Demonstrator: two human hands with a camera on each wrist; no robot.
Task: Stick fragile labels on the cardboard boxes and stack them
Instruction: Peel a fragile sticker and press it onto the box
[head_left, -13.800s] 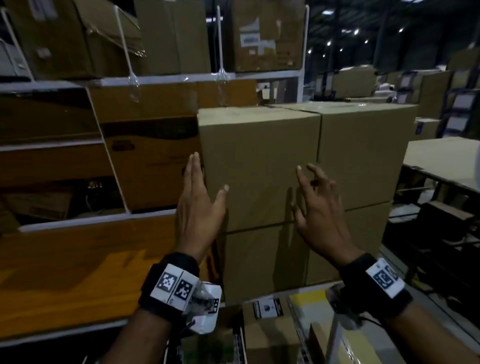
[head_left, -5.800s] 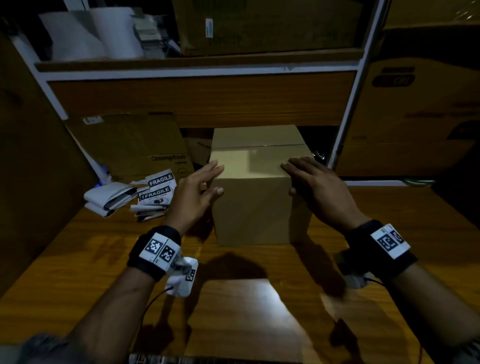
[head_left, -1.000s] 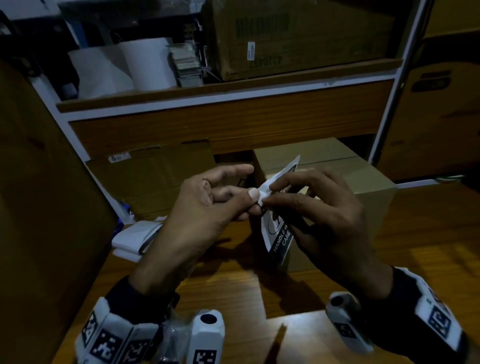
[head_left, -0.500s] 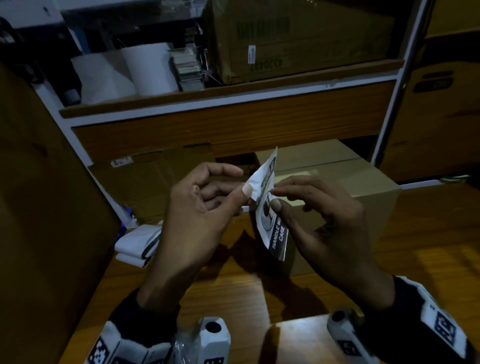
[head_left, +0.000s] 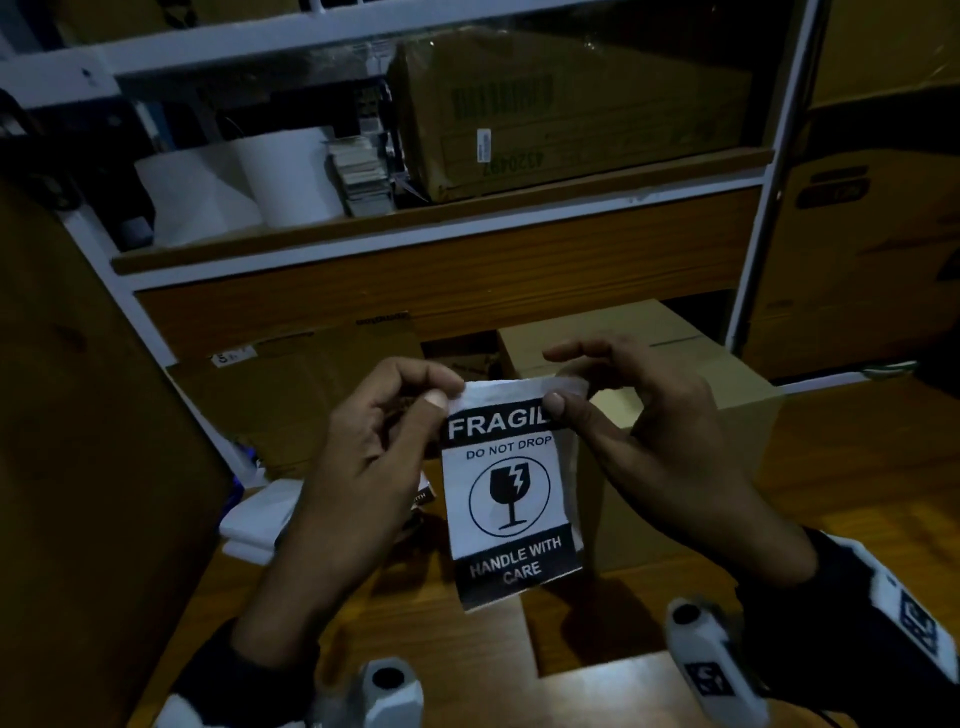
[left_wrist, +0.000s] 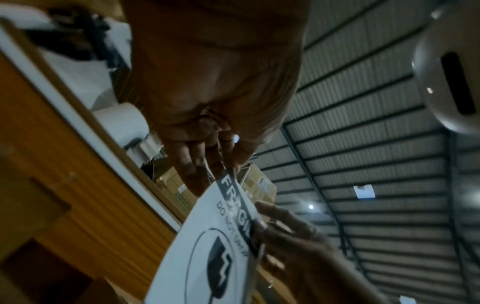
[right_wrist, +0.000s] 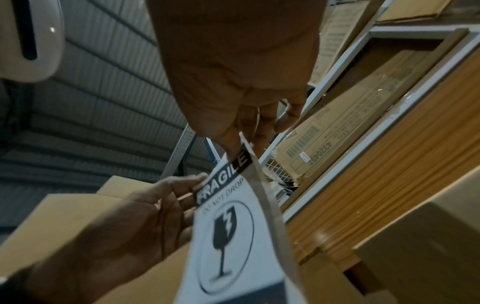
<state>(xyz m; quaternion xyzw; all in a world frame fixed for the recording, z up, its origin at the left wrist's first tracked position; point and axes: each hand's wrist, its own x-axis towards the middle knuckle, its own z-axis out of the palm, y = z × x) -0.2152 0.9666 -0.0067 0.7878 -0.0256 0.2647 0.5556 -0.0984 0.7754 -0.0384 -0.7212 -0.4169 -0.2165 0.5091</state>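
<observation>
Paper is what the hands are dealing with: a fragile label (head_left: 511, 499), thin, light and floppy, hanging upright in the air between the person and the cardboard box (head_left: 675, 410) that sits on the tabletop (head_left: 857, 467) just behind it. A sheet like this probably curls and clings to itself once its sticky side is bare, so the top corners look like the sensible places to hold, keeping it taut and the printed face outward.

Left hand (head_left: 363, 467) pinches the top left corner between thumb and forefinger, the other fingers curled loosely behind. Right hand (head_left: 649, 447) pinches the top right corner, its thumb over the last letter of the heading; its forefinger arches above a thin pale strip that curves back from the upper edge, likely backing paper lifting away. The right wrist view shows such a strip running down the label's right side. Both wrists are raised, palms turned toward each other. More labels (head_left: 260, 514) lie at the left on the tabletop.
</observation>
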